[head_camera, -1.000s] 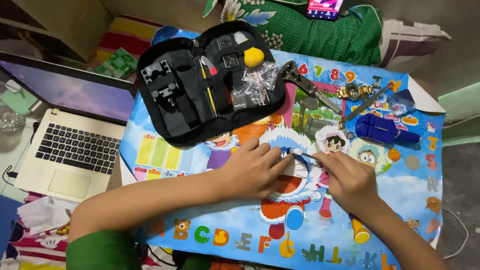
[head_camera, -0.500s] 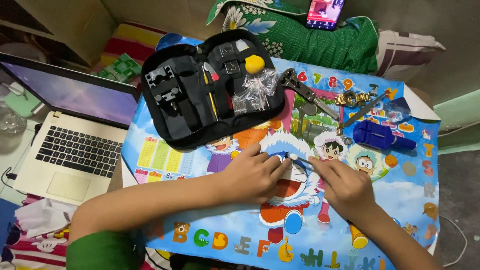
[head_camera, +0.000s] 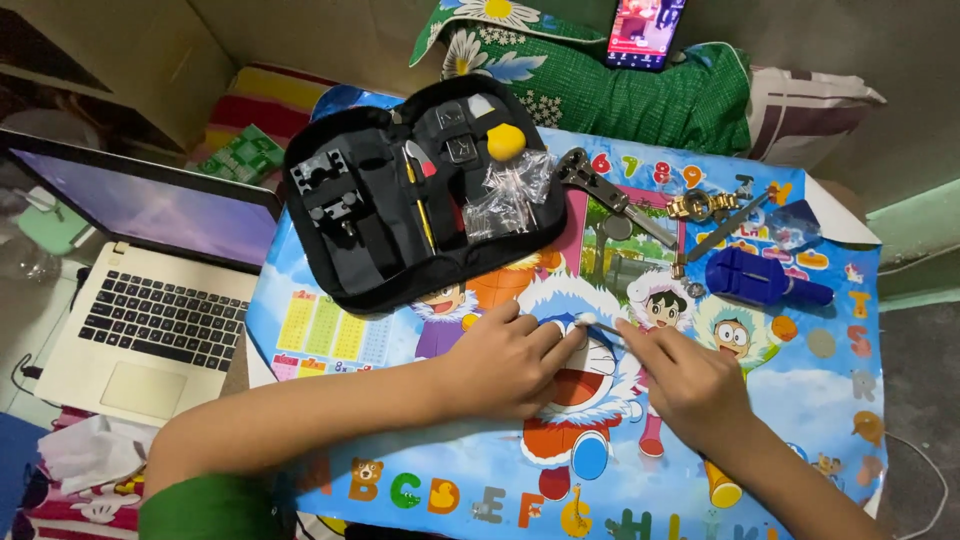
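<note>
Right hand (head_camera: 690, 385) pinched on a thin white-tipped cotton swab (head_camera: 598, 325), tip laid against a small item held under the left hand (head_camera: 510, 355)

Left hand is curled, fingertips pressed together on that item near the middle of the colourful cartoon alphabet mat (head_camera: 800, 420); the item itself is hidden, kind cannot be told. An open black zip tool case (head_camera: 400, 200), a blue plastic block tool (head_camera: 765, 280) and a gold metal watch band (head_camera: 700, 205) are laid well apart. Judged risk: the part could be flicked off the slick mat if the swab is pushed too hard, or the loose grip slips
</note>
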